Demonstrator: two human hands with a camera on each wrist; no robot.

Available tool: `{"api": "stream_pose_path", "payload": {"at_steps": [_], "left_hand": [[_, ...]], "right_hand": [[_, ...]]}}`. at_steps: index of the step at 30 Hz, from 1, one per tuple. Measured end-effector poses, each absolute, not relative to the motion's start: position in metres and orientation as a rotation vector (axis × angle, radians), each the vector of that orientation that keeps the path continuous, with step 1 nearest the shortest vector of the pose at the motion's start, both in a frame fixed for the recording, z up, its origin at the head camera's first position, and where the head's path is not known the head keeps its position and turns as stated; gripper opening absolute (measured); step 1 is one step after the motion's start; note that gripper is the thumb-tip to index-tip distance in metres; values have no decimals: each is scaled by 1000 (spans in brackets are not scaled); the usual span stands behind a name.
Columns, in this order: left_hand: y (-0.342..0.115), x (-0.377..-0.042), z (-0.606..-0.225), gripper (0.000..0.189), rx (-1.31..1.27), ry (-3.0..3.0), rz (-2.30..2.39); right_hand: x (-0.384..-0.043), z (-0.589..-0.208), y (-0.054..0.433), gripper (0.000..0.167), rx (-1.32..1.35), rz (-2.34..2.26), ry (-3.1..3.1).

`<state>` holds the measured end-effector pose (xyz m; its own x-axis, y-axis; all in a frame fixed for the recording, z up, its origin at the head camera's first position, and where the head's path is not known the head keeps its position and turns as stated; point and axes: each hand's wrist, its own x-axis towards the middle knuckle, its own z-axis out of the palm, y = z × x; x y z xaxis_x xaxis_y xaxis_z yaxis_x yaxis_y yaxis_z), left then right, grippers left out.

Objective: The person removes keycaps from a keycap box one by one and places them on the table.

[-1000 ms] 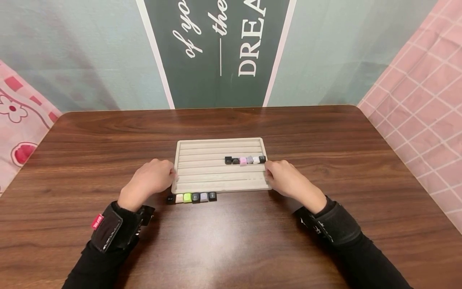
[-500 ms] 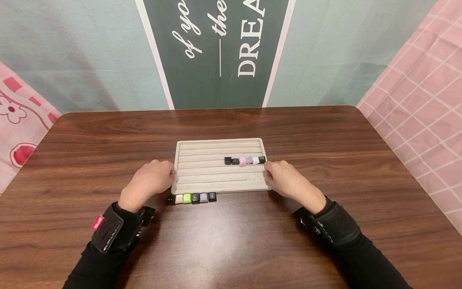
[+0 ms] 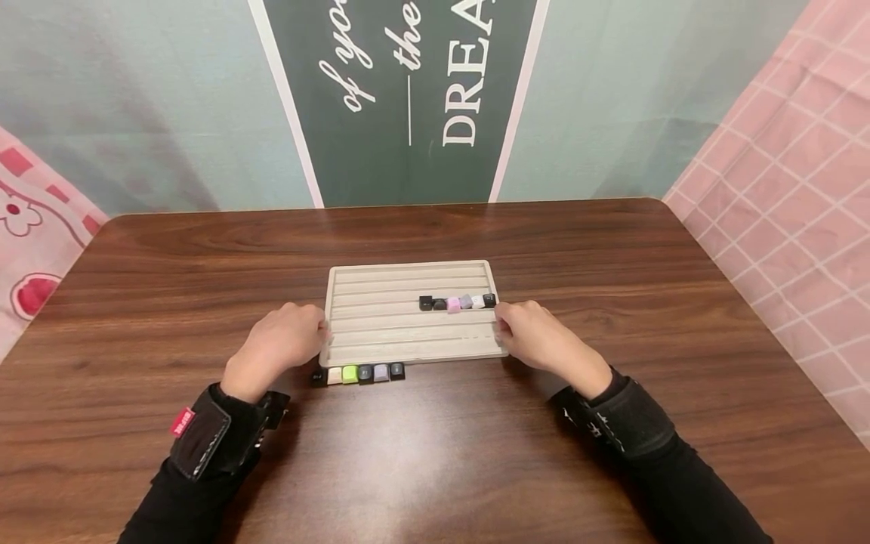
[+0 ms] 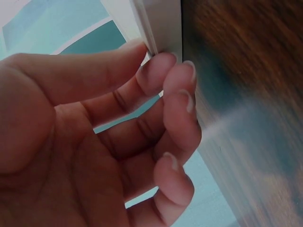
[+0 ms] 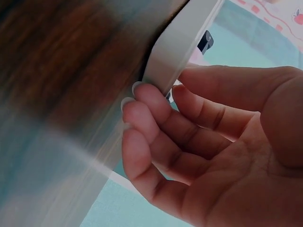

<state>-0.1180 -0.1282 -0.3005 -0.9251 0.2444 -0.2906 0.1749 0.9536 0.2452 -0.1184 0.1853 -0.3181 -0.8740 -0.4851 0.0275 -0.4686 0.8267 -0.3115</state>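
A beige ridged tray (image 3: pixel 381 341) lies on the table between my two hands. My left hand (image 3: pixel 284 336) pinches its left end; in the left wrist view the thumb meets the rim of the tray (image 4: pixel 163 23) and the fingers curl against its side. At the right end my right hand (image 3: pixel 540 336) pinches it the same way, thumb at the rim of the tray (image 5: pixel 173 52) in the right wrist view. Several keycaps, among them a pink keycap (image 3: pixel 453 304), sit in a row on the tray's right half, the rightmost near my right fingers.
Just in front of the tray's near left edge is a row of several keycaps on the table, including a lime green keycap (image 3: pixel 350 374). The brown wooden table (image 3: pixel 435 468) extends around it all. Behind it hangs a printed cloth (image 3: pixel 414 113).
The whole view has shifted slightly, so the tray and table sit a little further left. Both hands keep their hold on the tray, and the keycaps stay in their rows.
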Motion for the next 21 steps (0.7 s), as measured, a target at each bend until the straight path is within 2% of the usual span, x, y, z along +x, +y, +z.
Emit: {"api": "stream_pose_path", "payload": {"at_steps": [21], "left_hand": [[-127, -118, -300, 19, 295, 2773, 304]], "right_hand": [[-117, -310, 195, 21, -674, -417, 2946]]}}
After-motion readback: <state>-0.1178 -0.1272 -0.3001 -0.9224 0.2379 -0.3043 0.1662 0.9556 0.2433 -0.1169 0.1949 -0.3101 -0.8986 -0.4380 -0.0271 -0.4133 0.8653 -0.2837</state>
